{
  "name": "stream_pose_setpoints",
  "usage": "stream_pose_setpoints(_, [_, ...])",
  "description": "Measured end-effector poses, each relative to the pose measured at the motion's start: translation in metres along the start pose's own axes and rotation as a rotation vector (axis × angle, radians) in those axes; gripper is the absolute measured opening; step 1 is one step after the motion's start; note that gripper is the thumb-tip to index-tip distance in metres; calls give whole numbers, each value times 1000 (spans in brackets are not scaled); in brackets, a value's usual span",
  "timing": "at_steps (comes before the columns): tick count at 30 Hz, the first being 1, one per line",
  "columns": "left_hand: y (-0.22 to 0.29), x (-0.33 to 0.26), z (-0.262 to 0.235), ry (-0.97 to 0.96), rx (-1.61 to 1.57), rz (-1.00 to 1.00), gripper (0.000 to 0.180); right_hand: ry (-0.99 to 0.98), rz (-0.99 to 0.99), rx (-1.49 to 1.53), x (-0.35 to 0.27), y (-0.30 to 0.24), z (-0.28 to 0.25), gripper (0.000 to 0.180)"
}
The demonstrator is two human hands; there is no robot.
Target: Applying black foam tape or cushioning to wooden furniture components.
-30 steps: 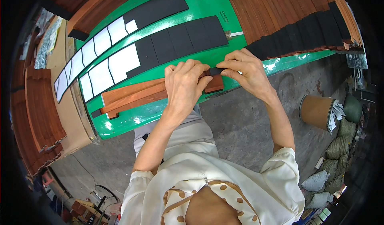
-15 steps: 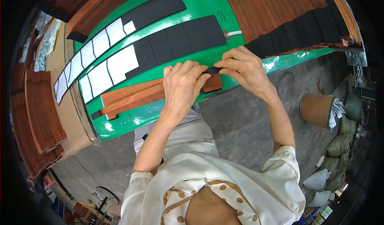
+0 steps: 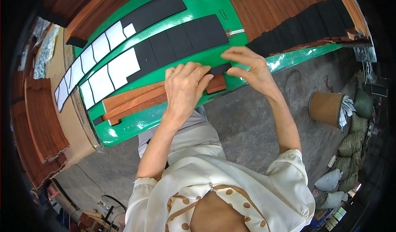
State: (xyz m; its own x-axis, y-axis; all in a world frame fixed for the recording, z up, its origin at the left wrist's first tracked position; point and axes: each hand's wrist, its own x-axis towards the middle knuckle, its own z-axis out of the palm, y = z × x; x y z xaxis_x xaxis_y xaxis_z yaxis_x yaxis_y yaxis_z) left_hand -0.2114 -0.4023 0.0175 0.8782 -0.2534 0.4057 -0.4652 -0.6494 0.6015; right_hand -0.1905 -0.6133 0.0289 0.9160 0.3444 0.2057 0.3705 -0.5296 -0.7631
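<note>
Here the black tip [image 3: 220, 69] lies in the frame's upper middle, its long axis rising rightward from the left hand [image 3: 185, 85], pinching its left end, toward the right hand [image 3: 256, 70], fingers parted

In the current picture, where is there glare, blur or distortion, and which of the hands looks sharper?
Head view: white glare spots on the green tabletop; head view: the right hand smeared at its fingers, the left hand sharper; head view: fisheye bending, with the tabletop's front edge curved and the picture's corners dark.
</note>
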Motion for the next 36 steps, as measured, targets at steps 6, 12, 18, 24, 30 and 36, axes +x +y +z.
stream_pose_setpoints(6, [0, 0, 3, 26, 40, 54, 19, 200, 358, 491, -22, 11, 12, 28])
stream_pose_setpoints(12, [1, 0, 2, 29, 67, 79, 20, 192, 280, 375, -22, -3, 25, 25])
stream_pose_setpoints(18, [1, -2, 3, 43, 62, 92, 19, 146, 262, 228, -19, -4, 16, 24])
stream_pose_setpoints(24, [0, -2, 5, 62, 67, 99, 18, 158, 252, 207, -17, -6, 16, 22])
stream_pose_setpoints(30, [-1, -2, 5, 64, 80, 100, 19, 137, 255, 208, -16, -9, 15, 19])
stream_pose_setpoints(36, [-1, -2, 6, 66, 81, 108, 19, 130, 283, 271, -17, -6, 16, 16])
